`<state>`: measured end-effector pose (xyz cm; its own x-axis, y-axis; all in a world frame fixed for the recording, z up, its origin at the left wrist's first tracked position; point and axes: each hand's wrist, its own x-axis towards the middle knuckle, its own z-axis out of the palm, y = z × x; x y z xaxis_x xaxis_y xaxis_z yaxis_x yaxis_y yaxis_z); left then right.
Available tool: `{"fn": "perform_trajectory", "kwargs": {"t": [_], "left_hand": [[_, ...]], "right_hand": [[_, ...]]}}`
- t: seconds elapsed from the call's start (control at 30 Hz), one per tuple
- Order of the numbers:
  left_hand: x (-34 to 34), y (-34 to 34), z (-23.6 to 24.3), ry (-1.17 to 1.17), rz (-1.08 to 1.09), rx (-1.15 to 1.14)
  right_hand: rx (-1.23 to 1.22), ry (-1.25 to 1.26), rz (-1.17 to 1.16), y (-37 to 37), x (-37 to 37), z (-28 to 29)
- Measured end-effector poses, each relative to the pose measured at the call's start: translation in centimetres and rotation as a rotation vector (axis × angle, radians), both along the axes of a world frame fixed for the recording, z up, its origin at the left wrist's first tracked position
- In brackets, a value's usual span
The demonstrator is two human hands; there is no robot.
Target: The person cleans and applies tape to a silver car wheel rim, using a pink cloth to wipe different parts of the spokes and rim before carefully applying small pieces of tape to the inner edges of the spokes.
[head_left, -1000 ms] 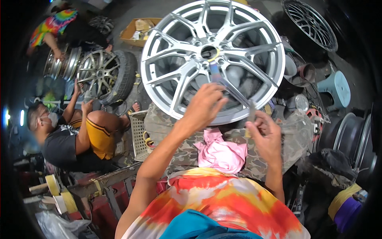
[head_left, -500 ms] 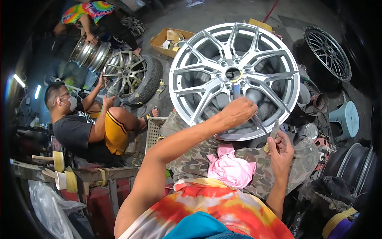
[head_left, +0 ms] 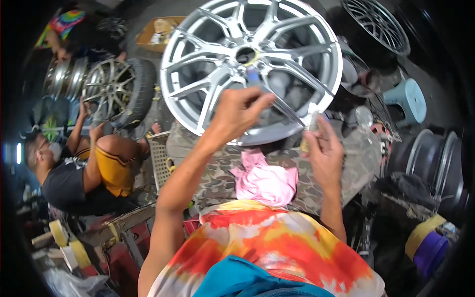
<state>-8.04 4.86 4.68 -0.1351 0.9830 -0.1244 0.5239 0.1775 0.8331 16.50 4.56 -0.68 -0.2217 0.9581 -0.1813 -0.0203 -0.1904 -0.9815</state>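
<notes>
A large silver multi-spoke wheel rim faces up in front of my knees, with yellow showing around its centre hole. My left hand is over its near spokes, fingers drawn together; blur hides whatever they may hold. Beside the rim's near right edge, my right hand grips a thin, pale, flat blade-like tool between thumb and fingers. Something yellow shows at the tool's lower end. A crumpled pink cloth lies on my camouflage-covered lap, below and between my hands.
A light blue stool and stacked rims stand at right. Rolls of yellow tape hang on a rail at lower left. At left a seated person handles another wheel. A cardboard box sits beyond.
The view has shifted, so the wheel appears farther up and left. My left hand has drawn back toward the left across the near spokes. The right hand keeps its tool.
</notes>
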Motion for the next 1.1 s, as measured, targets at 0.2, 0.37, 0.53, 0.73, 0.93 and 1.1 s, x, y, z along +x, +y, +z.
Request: {"fn": "perform_trajectory", "kwargs": {"t": [0.2, 0.37, 0.53, 0.73, 0.93, 1.1], "left_hand": [[0.0, -2.7, -2.0, 0.028, -0.255, 0.297], [2.1, -3.3, -2.7, -0.038, -0.307, 0.147], [2.5, -3.0, -3.9, -0.025, -0.336, 0.181], [2.2, -2.9, -3.9, -0.014, -0.348, 0.158], [2.3, -2.8, -3.9, 0.003, -0.324, 0.146], [2.3, -2.9, -4.0, 0.023, -0.351, 0.140]], "right_hand": [[0.036, -0.155, 0.070, -0.5, -3.6, 0.2], [0.049, -0.228, 0.065, 0.1, -4.4, 0.1], [0.040, -0.278, 0.089, 0.5, -4.4, -0.2], [0.013, -0.297, 0.093, 0.7, -4.8, 0.2], [0.019, -0.298, 0.111, 1.0, -5.0, -0.1], [0.010, -0.289, 0.098, 0.8, -4.9, 0.1]]}}
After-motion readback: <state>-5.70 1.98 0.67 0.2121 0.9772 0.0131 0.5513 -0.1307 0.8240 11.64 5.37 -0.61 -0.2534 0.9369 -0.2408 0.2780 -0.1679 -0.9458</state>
